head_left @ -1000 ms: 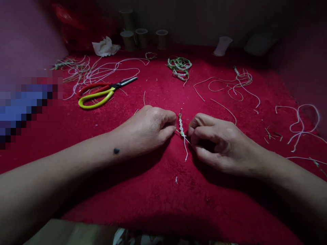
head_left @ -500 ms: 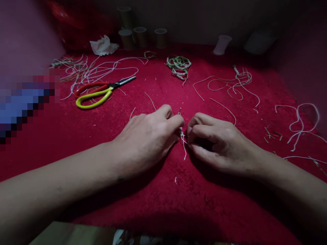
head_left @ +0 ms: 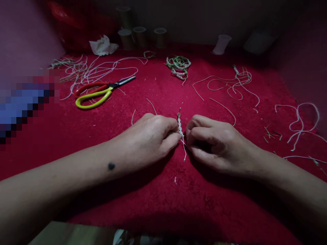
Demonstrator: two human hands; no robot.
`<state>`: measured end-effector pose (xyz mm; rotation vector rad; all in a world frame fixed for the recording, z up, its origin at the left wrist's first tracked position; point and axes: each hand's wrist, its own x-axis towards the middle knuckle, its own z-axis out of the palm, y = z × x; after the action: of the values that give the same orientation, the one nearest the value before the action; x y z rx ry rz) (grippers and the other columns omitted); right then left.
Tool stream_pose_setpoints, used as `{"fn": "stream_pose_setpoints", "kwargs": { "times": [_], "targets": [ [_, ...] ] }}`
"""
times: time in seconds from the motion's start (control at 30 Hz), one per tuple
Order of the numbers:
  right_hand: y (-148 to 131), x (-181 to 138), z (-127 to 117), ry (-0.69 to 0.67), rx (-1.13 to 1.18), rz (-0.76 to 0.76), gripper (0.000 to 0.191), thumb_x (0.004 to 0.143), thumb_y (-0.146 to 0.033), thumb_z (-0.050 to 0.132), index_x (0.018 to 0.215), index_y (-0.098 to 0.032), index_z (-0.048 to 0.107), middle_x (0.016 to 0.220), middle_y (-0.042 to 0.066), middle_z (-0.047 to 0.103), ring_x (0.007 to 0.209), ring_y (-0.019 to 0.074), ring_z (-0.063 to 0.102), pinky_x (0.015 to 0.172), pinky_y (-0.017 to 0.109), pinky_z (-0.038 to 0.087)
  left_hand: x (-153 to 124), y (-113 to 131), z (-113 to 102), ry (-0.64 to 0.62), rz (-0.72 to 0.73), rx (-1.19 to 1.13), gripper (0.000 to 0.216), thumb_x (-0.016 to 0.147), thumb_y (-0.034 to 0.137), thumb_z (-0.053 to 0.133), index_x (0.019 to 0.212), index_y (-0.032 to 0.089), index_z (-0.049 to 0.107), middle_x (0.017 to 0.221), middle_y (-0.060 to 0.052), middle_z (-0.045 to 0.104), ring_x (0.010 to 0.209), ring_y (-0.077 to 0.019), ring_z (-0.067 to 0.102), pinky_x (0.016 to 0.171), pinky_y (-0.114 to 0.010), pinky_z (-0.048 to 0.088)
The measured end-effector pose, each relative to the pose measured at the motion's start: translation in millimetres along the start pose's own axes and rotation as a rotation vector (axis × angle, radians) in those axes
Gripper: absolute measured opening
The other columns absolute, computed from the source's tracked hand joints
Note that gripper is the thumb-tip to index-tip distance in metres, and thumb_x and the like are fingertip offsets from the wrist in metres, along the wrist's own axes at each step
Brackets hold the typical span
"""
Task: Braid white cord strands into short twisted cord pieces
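Observation:
A short length of green-and-white knotted cord [head_left: 180, 125] lies upright in the middle of the red cloth, its top loop just below a small pin [head_left: 180, 109]. Thin white ends trail from its lower tip. My left hand [head_left: 158, 136] is closed at the cord's left side, thumb and forefinger pinched by the lowest knots on a thin strand. On the other side my right hand [head_left: 212, 139] is curled, its fingertips pinching a white strand that runs from the cord's bottom. The tips of both hands' fingers are partly hidden.
Scissors [head_left: 95, 95] with red and yellow handles lie at the left, by a tangle of loose strings [head_left: 87, 69]. Finished knotted cords [head_left: 178, 66] are heaped behind. Several spools [head_left: 160, 37] stand at the back. Loose string [head_left: 301, 119] lies at the right.
My left hand has shifted down and its fingers have come off the top of the knotted cord, which now shows along its length. My right hand has hardly moved.

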<state>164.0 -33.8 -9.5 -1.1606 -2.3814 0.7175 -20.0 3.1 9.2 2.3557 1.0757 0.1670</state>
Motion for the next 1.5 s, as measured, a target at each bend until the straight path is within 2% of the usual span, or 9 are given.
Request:
{"fn": "stream_pose_setpoints", "kwargs": {
  "times": [0.2, 0.4, 0.6, 0.83, 1.07, 1.5],
  "targets": [
    [-1, -1, -1, -0.006, -0.001, 0.011, 0.012, 0.071, -0.005, 0.051, 0.072, -0.016, 0.055, 0.078, 0.002, 0.047, 0.062, 0.0099, 0.044, 0.056, 0.024, 0.036, -2, 0, 4, 0.029, 0.005, 0.018, 0.018, 0.078, 0.016, 0.047, 0.071, 0.018, 0.063, 0.055, 0.002, 0.054, 0.051, -0.0079, 0.044, 0.050, -0.019, 0.029],
    [-1, -2, -4, -0.053, -0.015, 0.002, 0.011, 0.071, -0.004, 0.049, 0.070, -0.015, 0.054, 0.078, 0.003, 0.046, 0.064, 0.0106, 0.044, 0.059, 0.025, 0.037, -1, 0, 4, 0.067, -0.002, -0.002, 0.019, 0.075, 0.010, 0.047, 0.058, 0.016, 0.053, 0.047, 0.005, 0.044, 0.046, -0.0066, 0.038, 0.049, -0.020, 0.027],
    [-2, 0, -6, -0.090, -0.050, 0.001, 0.011, 0.073, -0.005, 0.048, 0.067, -0.014, 0.051, 0.079, 0.004, 0.045, 0.065, 0.0112, 0.043, 0.060, 0.026, 0.037, 0, 0, 4, 0.084, 0.007, -0.002, 0.019, 0.072, 0.008, 0.047, 0.056, 0.016, 0.048, 0.046, 0.006, 0.038, 0.044, -0.0060, 0.033, 0.048, -0.021, 0.024],
    [-2, -1, -6, -0.083, -0.052, 0.018, 0.011, 0.072, -0.005, 0.048, 0.066, -0.014, 0.050, 0.078, 0.003, 0.045, 0.063, 0.0102, 0.042, 0.059, 0.025, 0.036, 0, 0, 2, 0.076, 0.017, -0.011, 0.017, 0.073, 0.010, 0.047, 0.058, 0.016, 0.052, 0.047, 0.006, 0.041, 0.045, -0.0055, 0.035, 0.049, -0.021, 0.025],
    [0, 0, -3, -0.060, -0.039, 0.008, 0.008, 0.071, -0.007, 0.050, 0.069, -0.014, 0.053, 0.079, 0.002, 0.045, 0.063, 0.0096, 0.043, 0.058, 0.024, 0.035, 3, 0, 1, 0.024, -0.055, 0.023, 0.024, 0.079, 0.026, 0.049, 0.058, 0.016, 0.055, 0.048, 0.004, 0.044, 0.047, -0.0065, 0.038, 0.047, -0.021, 0.023],
    [0, 0, 1, -0.045, 0.027, -0.058, 0.010, 0.073, -0.004, 0.049, 0.071, -0.011, 0.055, 0.081, 0.005, 0.048, 0.068, 0.0118, 0.046, 0.062, 0.026, 0.039, 2, 0, 12, 0.100, -0.077, 0.111, 0.013, 0.074, 0.021, 0.050, 0.061, 0.019, 0.052, 0.048, 0.005, 0.034, 0.045, -0.0064, 0.031, 0.048, -0.022, 0.022]
  ]
}}
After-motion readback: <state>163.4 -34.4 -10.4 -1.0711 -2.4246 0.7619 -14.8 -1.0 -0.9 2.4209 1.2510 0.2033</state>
